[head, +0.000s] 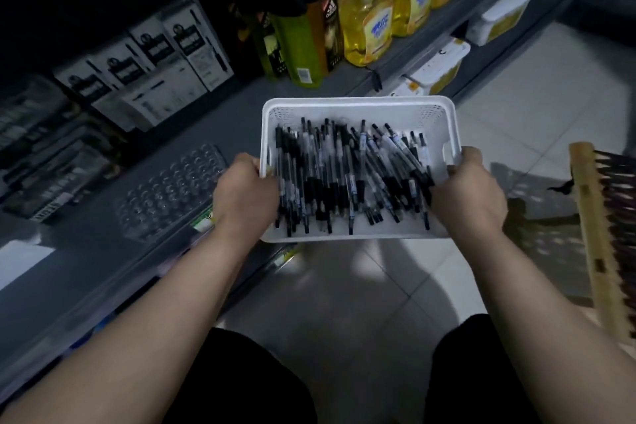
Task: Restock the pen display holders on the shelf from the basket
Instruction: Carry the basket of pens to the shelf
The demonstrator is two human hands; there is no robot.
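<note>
Two-hand grip on basket (358,103): left hand (242,189) and right hand (469,189) at opposite short sides, fingers (246,160) curled over rim, likely to keep load level. Pens (344,179) heaped inside basket. Clear pen display holder (168,193), sockets unfilled, on shelf (223,107) left of basket.

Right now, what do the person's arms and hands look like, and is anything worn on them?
Both arms are bare as far up as the view shows: no sleeve reaches the left forearm or the right forearm. The left hand and the right hand wear no gloves, and no watch, ring or bracelet shows in this dim picture.
</note>
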